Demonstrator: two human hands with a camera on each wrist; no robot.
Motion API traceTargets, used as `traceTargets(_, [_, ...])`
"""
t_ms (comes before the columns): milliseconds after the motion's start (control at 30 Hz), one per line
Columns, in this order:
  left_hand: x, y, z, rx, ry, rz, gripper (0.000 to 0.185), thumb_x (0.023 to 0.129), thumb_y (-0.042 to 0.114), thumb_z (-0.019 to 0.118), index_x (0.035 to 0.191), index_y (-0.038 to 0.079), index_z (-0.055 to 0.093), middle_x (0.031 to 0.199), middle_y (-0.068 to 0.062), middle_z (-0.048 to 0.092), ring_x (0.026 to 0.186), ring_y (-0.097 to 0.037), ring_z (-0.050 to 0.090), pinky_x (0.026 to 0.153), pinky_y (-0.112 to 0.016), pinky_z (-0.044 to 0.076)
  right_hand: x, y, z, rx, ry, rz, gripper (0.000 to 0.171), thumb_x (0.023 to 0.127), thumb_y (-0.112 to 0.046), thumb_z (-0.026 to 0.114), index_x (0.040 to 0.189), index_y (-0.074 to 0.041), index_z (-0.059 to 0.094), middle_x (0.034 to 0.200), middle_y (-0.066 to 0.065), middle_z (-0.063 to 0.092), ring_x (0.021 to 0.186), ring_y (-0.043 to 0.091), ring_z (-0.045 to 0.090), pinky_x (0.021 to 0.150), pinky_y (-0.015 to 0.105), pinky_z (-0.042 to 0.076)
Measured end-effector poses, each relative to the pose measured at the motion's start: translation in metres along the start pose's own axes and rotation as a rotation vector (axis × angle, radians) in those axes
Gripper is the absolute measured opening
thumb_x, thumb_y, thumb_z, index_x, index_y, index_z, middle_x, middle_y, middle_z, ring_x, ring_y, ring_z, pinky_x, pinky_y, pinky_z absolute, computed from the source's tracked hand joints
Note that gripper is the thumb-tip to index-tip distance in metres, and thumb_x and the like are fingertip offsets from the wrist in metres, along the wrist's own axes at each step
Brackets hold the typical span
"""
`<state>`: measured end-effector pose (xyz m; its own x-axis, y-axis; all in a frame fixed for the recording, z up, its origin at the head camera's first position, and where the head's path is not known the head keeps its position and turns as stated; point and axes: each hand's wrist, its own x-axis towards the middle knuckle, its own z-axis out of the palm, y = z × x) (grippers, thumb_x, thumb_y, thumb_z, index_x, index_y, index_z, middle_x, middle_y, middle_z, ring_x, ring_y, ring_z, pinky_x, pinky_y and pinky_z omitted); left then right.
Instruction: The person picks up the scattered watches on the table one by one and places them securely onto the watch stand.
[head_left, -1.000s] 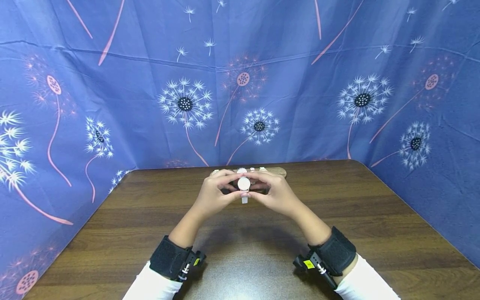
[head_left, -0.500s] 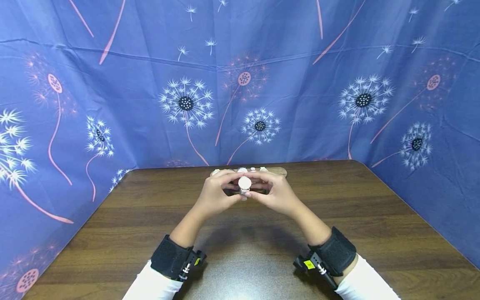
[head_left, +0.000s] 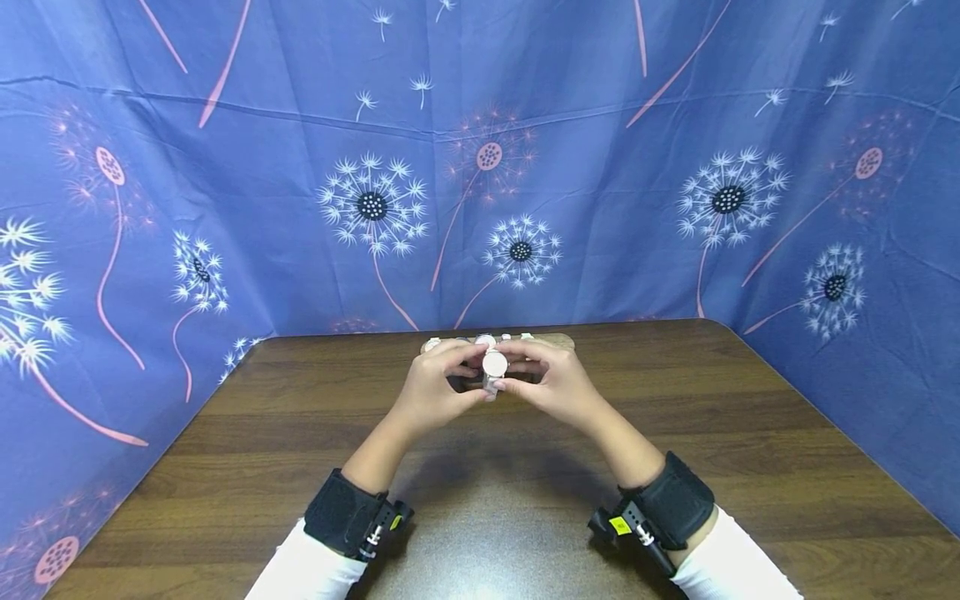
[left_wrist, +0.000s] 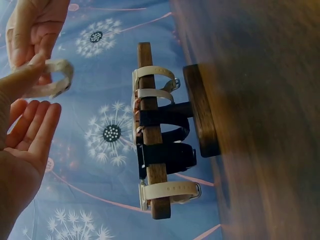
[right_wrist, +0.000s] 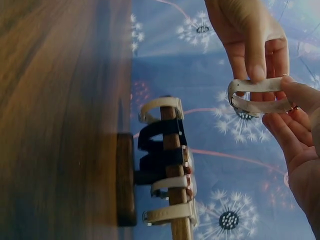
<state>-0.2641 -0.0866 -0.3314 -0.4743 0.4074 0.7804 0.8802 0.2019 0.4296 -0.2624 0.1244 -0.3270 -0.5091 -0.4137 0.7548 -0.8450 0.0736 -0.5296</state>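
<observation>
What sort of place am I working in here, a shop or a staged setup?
Most likely a staged recording booth: a dandelion-print blue cloth walls in a wooden table, where both hands hold a white watch before a wooden watch stand.

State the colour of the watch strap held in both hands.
The watch strap is cream-white; the right wrist view shows it best.
</observation>
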Motion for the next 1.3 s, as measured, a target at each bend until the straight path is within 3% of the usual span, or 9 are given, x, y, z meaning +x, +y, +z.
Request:
traceTargets(233, [0.002,-0.004,-0.011,0.027,-0.035,-0.078,0.046,0.067,-0.005,0.086,0.109,-0.007,0.068,0.108,-0.016,0.066,0.097,-0.027,0.065,0.078,-0.034,0.058,0.002,0.011,-0.015,-0.087,0.027,0.018,0.041,0.074,0.007,0.080,0.113,0.010,0.065,0.111,0.022,0.066,0.090,0.032,0.070,0.079,0.031,0.057])
traceTargets(433, [-0.002,-0.010,-0.027,0.096,-0.020,-0.177,0.031,0.072,-0.003,0.084,0.101,-0.001,0.072,0.102,-0.010,0.068,0.090,-0.025,0.069,0.077,-0.032,0.059,0.000,0.014,-0.032,-0.129,0.052,0.135,0.041,0.075,0.008,0.079,0.114,0.010,0.064,0.111,0.023,0.066,0.090,0.034,0.070,0.079,0.034,0.057])
traceTargets(567, [-0.009,-0.017,-0.039,0.108,0.011,-0.241,0.028,0.073,-0.003,0.083,0.099,-0.001,0.072,0.100,-0.012,0.068,0.087,-0.031,0.070,0.075,-0.031,0.059,-0.006,0.020,-0.043,-0.135,0.074,0.223,0.043,0.076,0.006,0.079,0.116,0.009,0.064,0.111,0.023,0.067,0.093,0.036,0.069,0.081,0.035,0.057])
traceTargets(733, [-0.019,-0.030,-0.057,0.072,0.025,-0.376,0.032,0.073,-0.004,0.082,0.103,-0.005,0.070,0.101,-0.018,0.068,0.087,-0.032,0.070,0.075,-0.030,0.058,-0.013,0.035,-0.059,-0.149,0.101,0.252,0.043,0.077,0.002,0.080,0.117,0.006,0.065,0.108,0.022,0.069,0.092,0.033,0.070,0.078,0.027,0.057])
traceTargets(867, [-0.025,-0.042,-0.071,0.057,0.029,-0.495,0.036,0.074,-0.002,0.082,0.107,-0.005,0.069,0.101,-0.019,0.069,0.088,-0.029,0.071,0.073,-0.029,0.059,-0.016,0.044,-0.072,-0.164,0.116,0.258,0.041,0.077,0.004,0.079,0.116,0.007,0.065,0.105,0.023,0.069,0.087,0.019,0.071,0.073,0.025,0.057])
traceTargets(1067, [-0.029,-0.062,-0.083,0.074,-0.008,-0.601,0.038,0.078,0.005,0.081,0.112,-0.004,0.068,0.102,-0.021,0.071,0.092,-0.030,0.071,0.078,-0.032,0.058,-0.023,0.058,-0.093,-0.197,0.120,0.295,0.041,0.079,0.006,0.077,0.117,0.009,0.063,0.107,0.026,0.067,0.086,0.001,0.067,0.074,0.021,0.056])
traceTargets(1133, [-0.029,-0.069,-0.084,0.049,-0.020,-0.669,0.039,0.080,0.007,0.080,0.114,-0.005,0.067,0.104,-0.022,0.070,0.093,-0.029,0.070,0.080,-0.033,0.057,-0.025,0.061,-0.099,-0.216,0.126,0.309,0.041,0.079,0.005,0.078,0.117,0.010,0.063,0.105,0.027,0.068,0.085,0.002,0.067,0.073,0.019,0.056])
traceTargets(1233, [-0.028,-0.081,-0.085,-0.105,-0.005,-0.829,0.041,0.085,0.006,0.075,0.120,-0.010,0.062,0.112,-0.024,0.067,0.097,-0.028,0.069,0.086,-0.037,0.056,-0.027,0.066,-0.107,-0.239,0.135,0.327,0.042,0.079,0.004,0.078,0.117,0.011,0.063,0.104,0.028,0.067,0.087,0.010,0.069,0.073,0.017,0.055])
traceTargets(1300, [-0.026,-0.088,-0.084,-0.252,0.042,-0.940,0.041,0.089,0.001,0.069,0.125,-0.014,0.056,0.115,-0.026,0.064,0.097,-0.027,0.068,0.091,-0.038,0.053,-0.028,0.070,-0.111,-0.253,0.133,0.337,0.042,0.079,0.004,0.078,0.117,0.013,0.062,0.105,0.030,0.067,0.089,0.018,0.070,0.074,0.017,0.055])
